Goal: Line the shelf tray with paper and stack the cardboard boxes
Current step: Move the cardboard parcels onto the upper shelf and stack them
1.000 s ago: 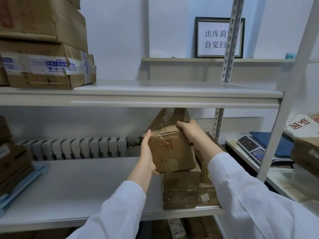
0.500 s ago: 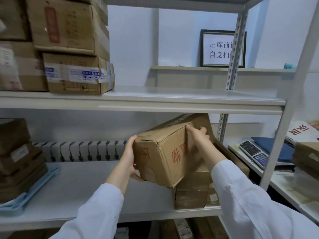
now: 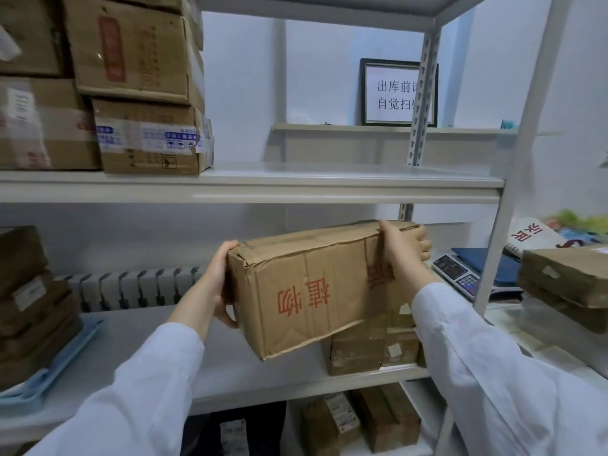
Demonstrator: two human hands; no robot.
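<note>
I hold a long cardboard box (image 3: 312,291) with red upside-down characters in front of the middle shelf, its long side facing me. My left hand (image 3: 218,281) grips its left end, thumb on top. My right hand (image 3: 403,248) grips its upper right end. Below the box's right part, small taped cardboard boxes (image 3: 371,347) stand on the middle shelf (image 3: 138,353). A light blue tray (image 3: 52,373) lies at the shelf's left, under a stack of brown boxes (image 3: 29,307). More stacked boxes (image 3: 138,93) fill the left of the upper shelf (image 3: 345,184).
A white shelf post (image 3: 513,205) rises at the right. Beyond it a scale with a keypad (image 3: 459,276), blue folders and another box (image 3: 566,274) sit on a side table. A radiator (image 3: 131,287) runs behind the middle shelf. Boxes (image 3: 362,422) stand on the lowest shelf.
I lifted the box off the small stack and turned it, so its long printed side now faces me. It has moved left and toward me. The view has tilted upward.
</note>
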